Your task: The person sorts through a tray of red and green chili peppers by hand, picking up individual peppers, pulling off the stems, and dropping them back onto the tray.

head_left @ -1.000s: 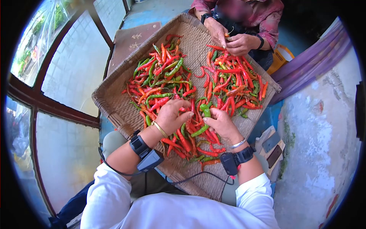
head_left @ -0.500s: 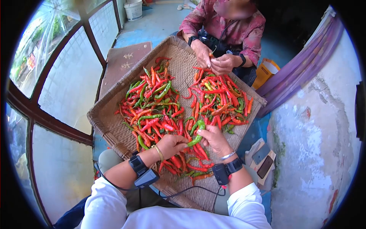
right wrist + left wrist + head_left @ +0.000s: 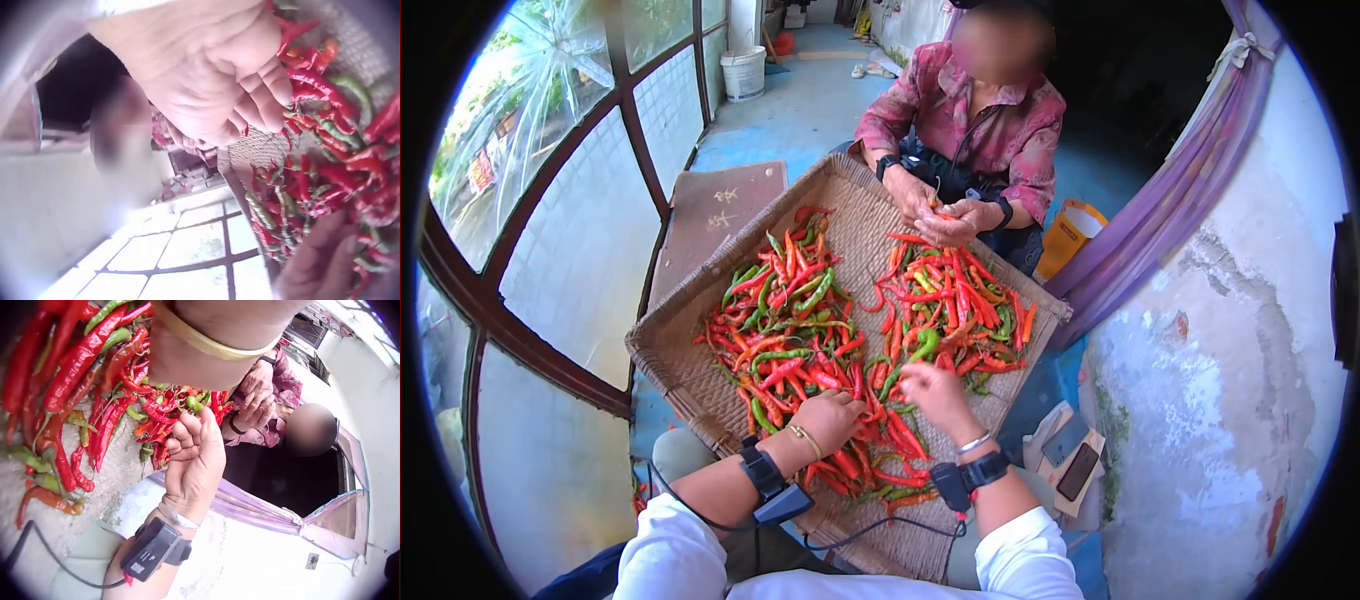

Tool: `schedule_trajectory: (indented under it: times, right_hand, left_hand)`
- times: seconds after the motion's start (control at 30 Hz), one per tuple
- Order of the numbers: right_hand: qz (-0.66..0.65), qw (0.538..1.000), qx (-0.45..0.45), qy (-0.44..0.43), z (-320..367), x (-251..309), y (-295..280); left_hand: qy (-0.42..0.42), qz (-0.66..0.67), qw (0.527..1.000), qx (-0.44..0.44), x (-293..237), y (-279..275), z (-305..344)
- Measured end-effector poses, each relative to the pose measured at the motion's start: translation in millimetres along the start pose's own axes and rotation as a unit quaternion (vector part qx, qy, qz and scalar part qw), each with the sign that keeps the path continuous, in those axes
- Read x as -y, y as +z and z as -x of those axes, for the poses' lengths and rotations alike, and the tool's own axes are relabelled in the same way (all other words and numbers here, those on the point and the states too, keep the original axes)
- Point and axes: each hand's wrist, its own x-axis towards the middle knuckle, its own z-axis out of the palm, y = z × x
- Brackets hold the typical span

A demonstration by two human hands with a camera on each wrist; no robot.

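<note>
Red and green peppers lie in two heaps, a left heap [image 3: 785,345] and a right heap [image 3: 960,300], on a woven tray [image 3: 675,375]. My left hand [image 3: 828,420] rests on the near part of the left heap; in the right wrist view its thumb and fingers [image 3: 319,262] reach among red peppers, with no grip visible. Over the near side of the right heap is my right hand [image 3: 937,395], its fingers loosely bent; the right wrist view shows its palm [image 3: 212,75] holding nothing. Just beyond its fingertips is a curved green pepper [image 3: 925,345].
Across the tray sits a person in a pink patterned shirt [image 3: 910,100], both hands [image 3: 940,215] round a pepper. Two phones [image 3: 1078,470] lie to the right of the tray. Window frames stand at left, a white bucket [image 3: 743,73] at the back, a purple curtain [image 3: 1170,200] at right.
The green pepper that both hands held has left them and is beyond my right hand. My left hand has moved away from my right, onto the peppers. The head view has tilted up.
</note>
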Motion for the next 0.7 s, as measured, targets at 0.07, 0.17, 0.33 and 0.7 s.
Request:
schedule_trajectory:
  times: [0.07,0.17,0.33,0.7]
  right_hand:
    - [0.076,0.995,0.065,-0.009,6.8,1.8,11.9]
    - [0.159,0.976,0.142,-0.038,14.3,9.9,21.5]
    - [0.321,0.907,0.244,-0.122,24.3,-2.2,35.7]
    - [0.324,0.909,0.221,-0.141,36.5,8.2,53.8]
  left_hand:
    - [0.01,-0.088,0.996,-0.007,5.1,5.2,1.8]
    - [-0.019,-0.157,0.985,0.075,10.7,11.0,2.6]
    - [0.005,-0.153,0.977,0.15,16.2,16.7,-2.6]
    - [0.031,-0.1,0.967,0.232,5.8,0.8,-0.1]
